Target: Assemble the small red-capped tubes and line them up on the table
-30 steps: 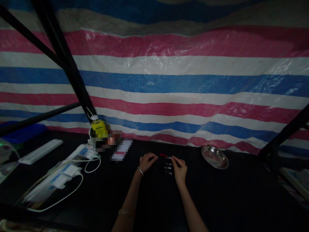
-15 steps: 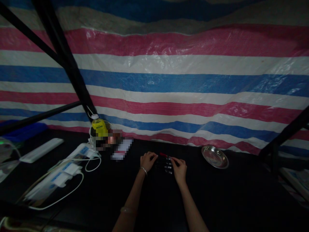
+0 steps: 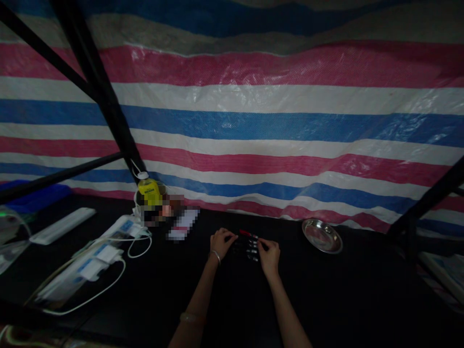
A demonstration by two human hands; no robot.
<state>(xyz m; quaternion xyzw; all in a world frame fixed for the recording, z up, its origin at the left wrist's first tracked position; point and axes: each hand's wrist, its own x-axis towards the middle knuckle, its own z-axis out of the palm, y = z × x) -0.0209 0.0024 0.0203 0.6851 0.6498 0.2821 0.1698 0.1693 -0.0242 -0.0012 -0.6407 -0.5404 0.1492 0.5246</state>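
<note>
- Red, white and blue striped sheeting [image 3: 253,125] fills the background as I watch remotely through the head camera.
- Black tabletop [image 3: 235,299] runs below it, too dark for me to read any surface detail.
- Black frame [image 3: 105,104] slants down at left; a matching section enters at far right.
- White-and-blue articles [image 3: 92,263] lie at left among pale cables [image 3: 105,293], a long white bar [image 3: 63,226] just beside them and a blue tray [image 3: 39,195] behind.
- Left hand [image 3: 222,243], a bracelet [image 3: 217,256] at its wrist, brings thumb and forefinger together at the left end of a row of pens; I cannot tell whether it grips one.
- Right hand [image 3: 270,255] bends thumb and forefinger at the row's right end, its grip equally unclear to me.
- Shiny metal dish [image 3: 322,236] sits well apart, to the right of both hands.
- Yellow bottle [image 3: 148,189] with a white cap stands near the frame's foot, beside a pixelated flat item [image 3: 183,224].
- Red and black pens [image 3: 248,244] lie side by side on the tabletop between the hands, silvery parts showing toward the right.
</note>
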